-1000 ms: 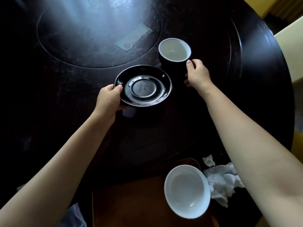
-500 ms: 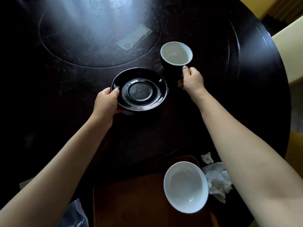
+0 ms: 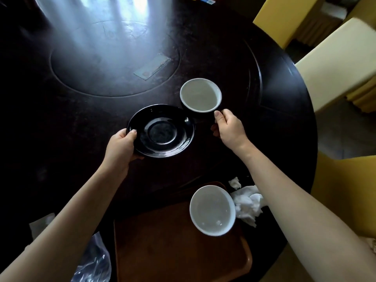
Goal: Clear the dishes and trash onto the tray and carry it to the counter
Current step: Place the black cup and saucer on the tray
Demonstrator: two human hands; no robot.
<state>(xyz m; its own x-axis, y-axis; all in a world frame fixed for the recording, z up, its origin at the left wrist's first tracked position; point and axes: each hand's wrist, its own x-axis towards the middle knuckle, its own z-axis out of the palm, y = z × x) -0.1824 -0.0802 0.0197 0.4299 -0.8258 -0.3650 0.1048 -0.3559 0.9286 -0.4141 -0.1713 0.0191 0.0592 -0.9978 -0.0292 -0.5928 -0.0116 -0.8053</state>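
Black saucer (image 3: 161, 131) is pinched at its near-left rim by our left hand (image 3: 122, 146), above the dark round table (image 3: 284, 139). Just right, our right hand (image 3: 230, 127) grips the black cup (image 3: 200, 95) with white inside. Nearer us we see a brown tray (image 3: 162, 241) carrying a white bowl (image 3: 212, 210), crumpled napkins (image 3: 247, 204) beside it, clear plastic wrap (image 3: 93, 261) left.

glossy black saucer (image 3: 161, 131), glossy white bowl (image 3: 212, 210), smooth wooden tray (image 3: 162, 241), crumpled paper napkin (image 3: 249, 204).
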